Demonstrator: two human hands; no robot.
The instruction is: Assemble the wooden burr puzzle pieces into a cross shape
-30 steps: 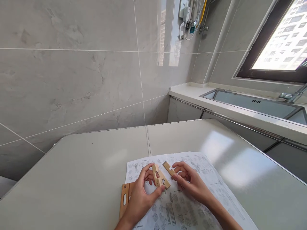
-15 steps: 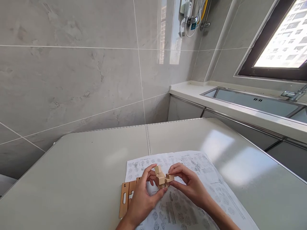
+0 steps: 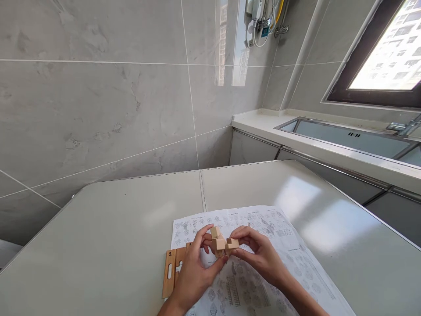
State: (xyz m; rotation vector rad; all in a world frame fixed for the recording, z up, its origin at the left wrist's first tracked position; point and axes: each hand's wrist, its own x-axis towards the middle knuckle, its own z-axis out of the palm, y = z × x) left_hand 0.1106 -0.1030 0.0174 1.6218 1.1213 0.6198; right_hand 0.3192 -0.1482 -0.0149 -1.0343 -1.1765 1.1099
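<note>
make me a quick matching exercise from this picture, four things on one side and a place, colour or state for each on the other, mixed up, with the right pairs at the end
Things
1. light wooden pieces
2. printed sheet
3. board marked 2
4. sink

Descriptions
A. brown, with a long slot, by the sheet's left edge
B. set into the counter below the window
C. held up by the left hand and right hand
D. white, spread on the table

Right pairs: 1-C, 2-D, 3-A, 4-B
</note>
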